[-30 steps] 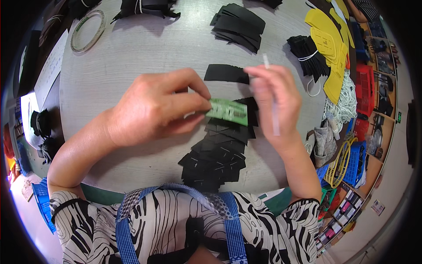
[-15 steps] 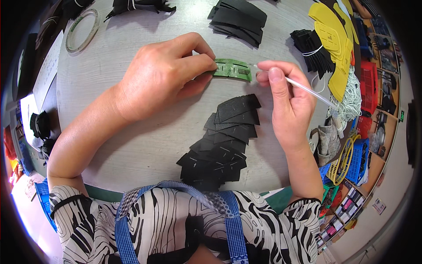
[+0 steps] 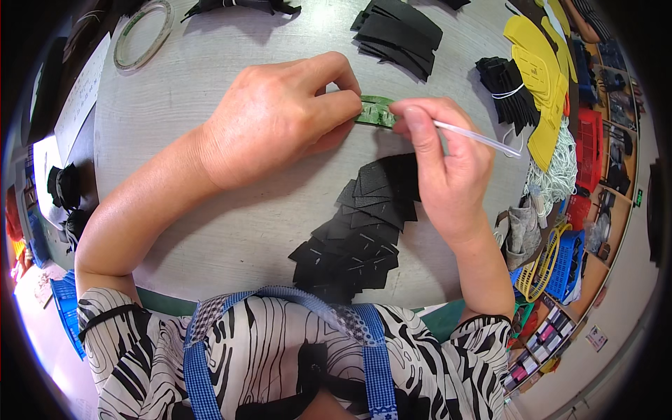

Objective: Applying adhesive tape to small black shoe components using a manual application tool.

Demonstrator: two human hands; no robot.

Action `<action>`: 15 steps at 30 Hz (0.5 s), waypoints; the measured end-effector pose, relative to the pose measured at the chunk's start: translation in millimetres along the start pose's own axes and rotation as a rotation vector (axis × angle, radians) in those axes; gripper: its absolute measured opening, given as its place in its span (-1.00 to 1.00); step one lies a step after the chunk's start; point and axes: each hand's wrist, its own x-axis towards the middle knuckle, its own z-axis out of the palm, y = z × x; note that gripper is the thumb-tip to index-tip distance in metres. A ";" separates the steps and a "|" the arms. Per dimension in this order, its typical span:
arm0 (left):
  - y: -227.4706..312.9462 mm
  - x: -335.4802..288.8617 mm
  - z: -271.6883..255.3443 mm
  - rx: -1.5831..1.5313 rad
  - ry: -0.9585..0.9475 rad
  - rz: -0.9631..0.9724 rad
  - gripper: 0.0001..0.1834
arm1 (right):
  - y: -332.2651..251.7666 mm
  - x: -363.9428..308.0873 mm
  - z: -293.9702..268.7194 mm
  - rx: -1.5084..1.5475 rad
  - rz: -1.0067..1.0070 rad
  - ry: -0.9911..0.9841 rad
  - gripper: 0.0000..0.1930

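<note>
A small green slotted template (image 3: 374,112) lies on the table, its left end pinched and pressed down by the fingers of my left hand (image 3: 276,119). Black material shows at its lower edge. My right hand (image 3: 451,164) is closed round a slim pale pen (image 3: 479,137), its rear end slanting down to the right. The pen's tip is hidden behind my fingers at the template's right part. Below both hands, a fanned row of black cut pieces (image 3: 360,217) with short pale marks runs toward me.
Beyond my hands sits a loose stack of black pieces (image 3: 399,35). Rightward are a tied black bundle (image 3: 505,91), yellow patterned sheets (image 3: 535,77), white cord (image 3: 556,164) and baskets (image 3: 565,266). A tape roll (image 3: 164,31) lies at the far left of the table (image 3: 178,91).
My right hand has moved left, bringing the pen over the template's right part. The view has shifted slightly, so the tabletop things appear farther right. My left hand keeps its hold.
</note>
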 end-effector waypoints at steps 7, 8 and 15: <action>0.2 -0.9 -0.5 0.000 -0.007 -0.003 -0.69 | -7.2 6.6 1.9 -0.008 0.070 -0.093 -0.83; 0.0 -0.8 -0.5 0.001 -0.006 -0.002 -0.69 | -3.3 8.4 6.1 -0.002 0.010 -0.062 -0.84; -0.4 -0.7 2.4 0.009 -0.004 -0.009 -0.73 | 3.3 6.3 -10.1 -0.133 -0.058 -0.072 -0.83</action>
